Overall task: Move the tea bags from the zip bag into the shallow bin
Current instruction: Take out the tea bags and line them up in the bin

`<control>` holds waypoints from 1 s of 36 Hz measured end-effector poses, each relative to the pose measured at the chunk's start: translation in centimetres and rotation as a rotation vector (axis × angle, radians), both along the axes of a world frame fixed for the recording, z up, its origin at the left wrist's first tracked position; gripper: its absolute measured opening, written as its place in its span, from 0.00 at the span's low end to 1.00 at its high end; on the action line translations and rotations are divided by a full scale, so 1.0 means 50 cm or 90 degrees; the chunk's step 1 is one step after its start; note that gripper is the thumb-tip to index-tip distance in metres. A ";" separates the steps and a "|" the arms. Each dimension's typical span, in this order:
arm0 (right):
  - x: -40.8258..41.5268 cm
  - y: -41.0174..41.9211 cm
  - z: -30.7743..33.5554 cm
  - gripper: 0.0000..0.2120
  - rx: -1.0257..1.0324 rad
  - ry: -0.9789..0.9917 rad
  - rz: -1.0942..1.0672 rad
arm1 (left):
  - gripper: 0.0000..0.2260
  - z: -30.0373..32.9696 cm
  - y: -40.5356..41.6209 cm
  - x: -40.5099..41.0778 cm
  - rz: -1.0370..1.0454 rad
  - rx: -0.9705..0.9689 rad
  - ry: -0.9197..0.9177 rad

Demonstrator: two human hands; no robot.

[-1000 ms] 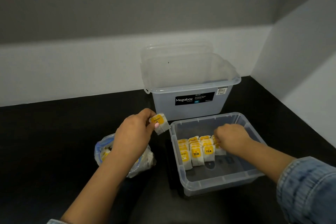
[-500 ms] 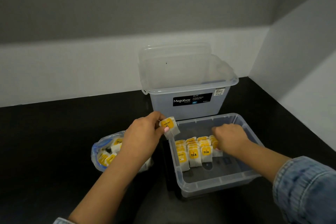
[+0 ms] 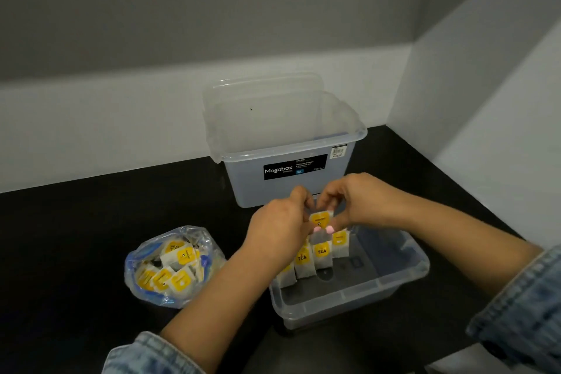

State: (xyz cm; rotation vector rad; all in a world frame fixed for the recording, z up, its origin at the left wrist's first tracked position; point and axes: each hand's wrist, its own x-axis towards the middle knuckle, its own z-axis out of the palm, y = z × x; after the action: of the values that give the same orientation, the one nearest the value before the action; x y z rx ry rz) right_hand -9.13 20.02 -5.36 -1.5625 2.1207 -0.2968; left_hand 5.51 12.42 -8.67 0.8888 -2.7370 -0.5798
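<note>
both hands have met at frame centre since a second ago: the left hand point(image 3: 277, 226) and right hand point(image 3: 362, 203) together pinch one white yellow-labelled tea bag point(image 3: 321, 219) above the clear shallow plastic bin point(image 3: 358, 297), over the upright tea bag row point(image 3: 315, 255). the crumpled clear zip bag point(image 3: 174, 266) lies lower left, beside the bin.

The tea bags point(image 3: 321, 255) are showing white with yellow labels, inside a clear shallow bin point(image 3: 349, 297). The zip bag point(image 3: 173, 264) is gleaming clear with blue trim on the black table point(image 3: 76, 252). Faded blue denim sleeves point(image 3: 522, 307) are framing pink nails.
</note>
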 end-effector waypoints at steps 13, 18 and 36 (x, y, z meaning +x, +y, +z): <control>-0.036 0.030 -0.111 0.07 0.118 0.245 -0.016 | 0.25 -0.028 -0.007 0.007 -0.011 -0.013 0.005; -0.028 0.014 -0.140 0.09 0.177 0.292 -0.018 | 0.23 -0.033 -0.014 0.027 -0.001 -0.013 0.012; -0.019 -0.004 -0.179 0.18 0.176 0.279 -0.121 | 0.22 -0.031 -0.031 0.055 0.027 0.004 0.004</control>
State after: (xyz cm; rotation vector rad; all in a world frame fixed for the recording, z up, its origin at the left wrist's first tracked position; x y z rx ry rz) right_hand -10.09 19.84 -14.31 -1.3557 2.5163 0.2963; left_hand 8.26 10.85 -10.23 0.9417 -2.7060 -0.5816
